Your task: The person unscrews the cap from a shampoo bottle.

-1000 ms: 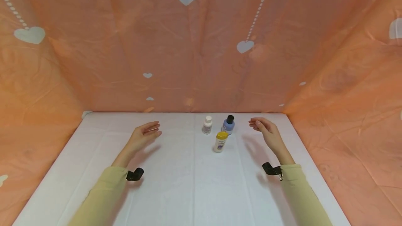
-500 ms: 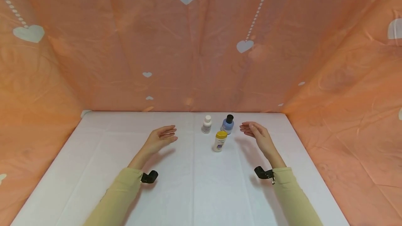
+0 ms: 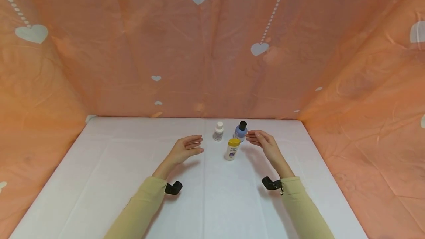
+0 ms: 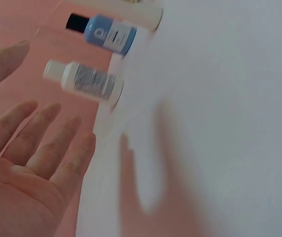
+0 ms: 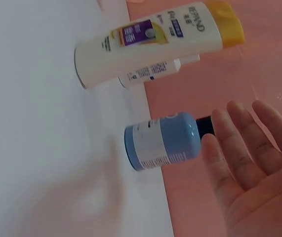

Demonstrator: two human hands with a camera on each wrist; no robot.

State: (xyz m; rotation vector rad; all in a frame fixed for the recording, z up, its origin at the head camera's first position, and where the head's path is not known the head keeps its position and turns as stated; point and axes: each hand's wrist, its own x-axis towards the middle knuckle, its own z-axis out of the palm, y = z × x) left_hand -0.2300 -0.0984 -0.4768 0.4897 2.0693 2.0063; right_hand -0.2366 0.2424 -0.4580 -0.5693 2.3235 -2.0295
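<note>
Three small bottles stand upright in a loose cluster on the white table. One is a white bottle [image 3: 218, 132] with a white cap, and beside it stands a blue bottle [image 3: 240, 132] with a black cap. Nearest the camera is a cream shampoo bottle [image 3: 231, 152] with a yellow cap and a purple label. My left hand [image 3: 183, 149] hovers left of the white bottle, fingers extended and holding nothing. On the other side my right hand [image 3: 265, 145] has its fingertips right at the blue bottle; in the right wrist view they overlap its black cap.
The white cloth-covered table [image 3: 126, 194] carries the bottles near its far edge. An orange curtain [image 3: 212, 65] with pale hearts rises behind the table and along both sides. Each wrist wears a small black camera.
My left hand has moved right toward the white bottle. My right hand has moved left and now reaches the blue bottle's side. The bottles stand where they were.
</note>
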